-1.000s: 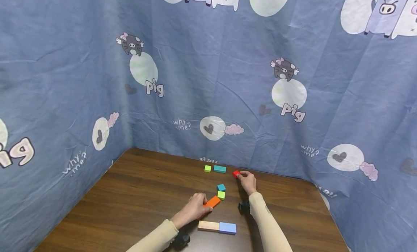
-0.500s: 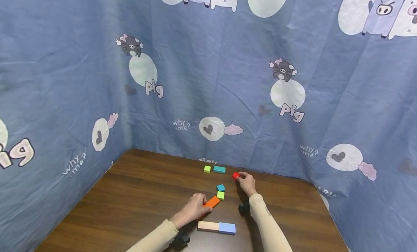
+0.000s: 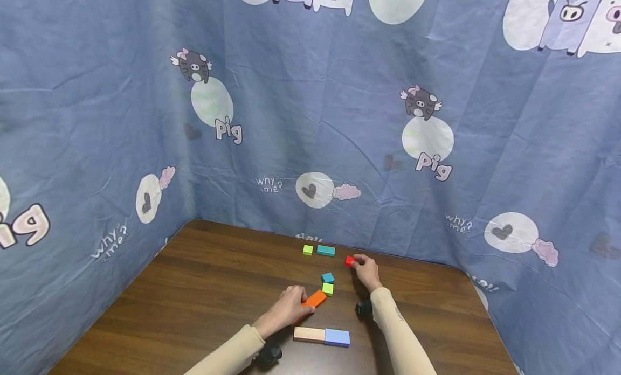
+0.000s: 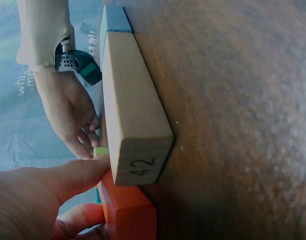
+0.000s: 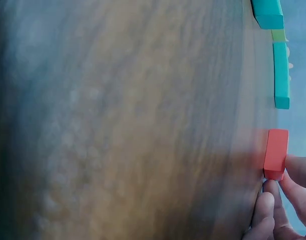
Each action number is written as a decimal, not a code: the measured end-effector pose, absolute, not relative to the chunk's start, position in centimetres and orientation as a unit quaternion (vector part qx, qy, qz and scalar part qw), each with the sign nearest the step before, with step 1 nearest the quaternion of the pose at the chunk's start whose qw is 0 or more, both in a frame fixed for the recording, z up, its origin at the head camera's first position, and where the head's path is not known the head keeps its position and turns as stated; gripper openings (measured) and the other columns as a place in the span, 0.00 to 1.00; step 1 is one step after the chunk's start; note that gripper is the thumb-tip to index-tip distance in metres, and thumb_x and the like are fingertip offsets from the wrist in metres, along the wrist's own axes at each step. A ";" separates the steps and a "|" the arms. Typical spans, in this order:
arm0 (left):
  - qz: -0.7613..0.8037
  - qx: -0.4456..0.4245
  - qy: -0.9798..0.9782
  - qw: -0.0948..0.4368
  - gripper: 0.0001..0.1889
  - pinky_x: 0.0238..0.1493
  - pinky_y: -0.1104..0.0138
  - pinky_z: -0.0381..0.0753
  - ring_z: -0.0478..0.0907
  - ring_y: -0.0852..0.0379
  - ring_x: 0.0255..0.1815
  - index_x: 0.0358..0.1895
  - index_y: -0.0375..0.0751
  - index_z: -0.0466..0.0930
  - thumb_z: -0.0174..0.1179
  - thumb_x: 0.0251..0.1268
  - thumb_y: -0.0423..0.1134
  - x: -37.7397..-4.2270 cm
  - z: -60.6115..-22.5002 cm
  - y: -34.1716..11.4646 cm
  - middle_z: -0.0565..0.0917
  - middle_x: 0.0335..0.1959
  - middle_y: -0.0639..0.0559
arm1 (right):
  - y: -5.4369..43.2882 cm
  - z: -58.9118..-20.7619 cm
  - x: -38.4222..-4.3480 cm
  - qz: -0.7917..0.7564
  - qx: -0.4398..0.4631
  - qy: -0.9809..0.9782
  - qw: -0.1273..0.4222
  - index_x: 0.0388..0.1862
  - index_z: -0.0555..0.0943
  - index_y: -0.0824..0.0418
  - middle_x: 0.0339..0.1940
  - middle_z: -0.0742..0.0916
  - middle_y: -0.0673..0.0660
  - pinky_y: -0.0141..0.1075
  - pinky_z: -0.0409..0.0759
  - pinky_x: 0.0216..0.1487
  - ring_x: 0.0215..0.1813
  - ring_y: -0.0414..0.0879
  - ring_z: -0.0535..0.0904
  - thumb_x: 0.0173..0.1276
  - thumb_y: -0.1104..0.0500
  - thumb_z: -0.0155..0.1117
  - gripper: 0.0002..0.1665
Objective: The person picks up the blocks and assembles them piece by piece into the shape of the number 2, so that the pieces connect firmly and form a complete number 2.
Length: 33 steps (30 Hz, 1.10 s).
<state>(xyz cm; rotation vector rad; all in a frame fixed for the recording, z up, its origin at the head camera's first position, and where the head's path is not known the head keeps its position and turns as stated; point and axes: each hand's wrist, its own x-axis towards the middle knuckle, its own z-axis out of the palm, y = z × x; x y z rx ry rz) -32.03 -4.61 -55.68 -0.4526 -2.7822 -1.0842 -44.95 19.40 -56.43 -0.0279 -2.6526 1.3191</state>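
Blue cloth printed with cartoon pigs, clouds and the words "pig" and "why me?" hangs behind and to both sides of a dark wood-grained table. Two cream sleeves reach over the table from the near side, each with a black device at the wrist.

The left hand bends around an orange block, thumb on the near side and fingers on the far side, hiding part of it. The right hand, farther back, has its thumb and fingers nearly together, pinching a red block at its right end; the block lies near the table's back edge.

Nearest the viewer, a pale wooden block and a blue block lie end to end, touching. Seen from the left wrist, the wooden one, marked 42, stands in front of the orange block and covers part of it. At the back, left of the red block, lies a long teal block.

Smallest are three pieces: a lime block just left of the long teal one, and a short teal block close behind a second lime block, which sits at the orange block's far end.
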 end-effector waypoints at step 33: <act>-0.355 -0.140 -0.923 0.047 0.16 0.26 0.69 0.68 0.67 0.60 0.23 0.27 0.35 0.77 0.74 0.47 0.40 -32.1 -55.6 -4.5 0.76 0.24 0.49 | 17.6 -56.4 -44.5 0.431 0.009 -0.898 0.086 0.40 0.86 0.62 0.43 0.88 0.59 0.44 0.75 0.49 0.46 0.51 0.80 0.61 0.60 0.69 0.09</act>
